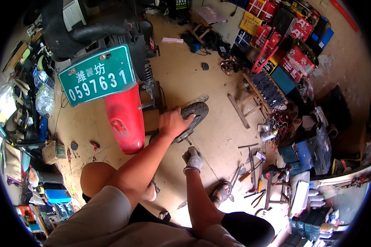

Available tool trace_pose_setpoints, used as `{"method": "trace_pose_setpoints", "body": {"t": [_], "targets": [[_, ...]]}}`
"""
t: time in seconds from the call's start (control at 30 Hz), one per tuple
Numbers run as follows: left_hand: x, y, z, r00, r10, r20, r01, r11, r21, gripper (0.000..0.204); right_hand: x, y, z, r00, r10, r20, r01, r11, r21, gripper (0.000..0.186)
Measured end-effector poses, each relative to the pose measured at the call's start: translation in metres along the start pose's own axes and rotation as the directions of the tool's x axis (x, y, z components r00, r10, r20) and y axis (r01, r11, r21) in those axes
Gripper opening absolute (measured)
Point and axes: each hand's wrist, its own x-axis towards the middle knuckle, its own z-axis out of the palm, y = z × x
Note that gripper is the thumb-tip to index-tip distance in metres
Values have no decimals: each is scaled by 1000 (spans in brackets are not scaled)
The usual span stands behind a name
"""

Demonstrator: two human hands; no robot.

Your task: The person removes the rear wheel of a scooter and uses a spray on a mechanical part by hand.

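Your left hand [173, 122] grips the small wheel [193, 117] beside the red fender [125, 119]. Your gloved right hand [192, 158] below seems closed on something, perhaps the axle. The wheel could slip and pinch fingers.

Left hand [173, 122] hides wheel [193, 117] hub; gloved right hand [193, 158] contents unclear; scooter [111, 61] cut off at top.

Bright, even daylight fills the scene, leaving soft shadows on the floor [218, 136]. Glare whitens the left edge. Fisheye distortion bends the edges inside a black rim; the centre stays fairly sharp.
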Motion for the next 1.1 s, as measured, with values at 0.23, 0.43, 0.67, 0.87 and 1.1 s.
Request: {"method": "trace_pose_setpoints", "body": {"t": [0.23, 0.43, 0.67, 0.87, 1.1], "targets": [[0, 12, -9, 997, -31, 75, 25, 997, 70, 64, 15, -12, 4, 996, -82, -16, 81, 994, -77, 16], [0, 10, 2, 997, -16, 80, 12, 999, 53, 64, 15, -15, -1, 998, -27, 48, 27, 1000, -10, 22], [0, 8, 2, 1000, 14, -3, -14, 999, 47, 58, 9, -15, 6, 996, -68, 64, 69, 998, -7, 39], [0, 12, 1, 1000, 13, 11, -14, 996, 86, 58, 23, -1, -1, 958, -256, 131, 277, 943, -183, 40], [-2, 10, 5, 998, 48, -38, -44, 993, 106, 65, 9, -16, 2, 988, -74, 138, 96, 983, -157, 42]]}}
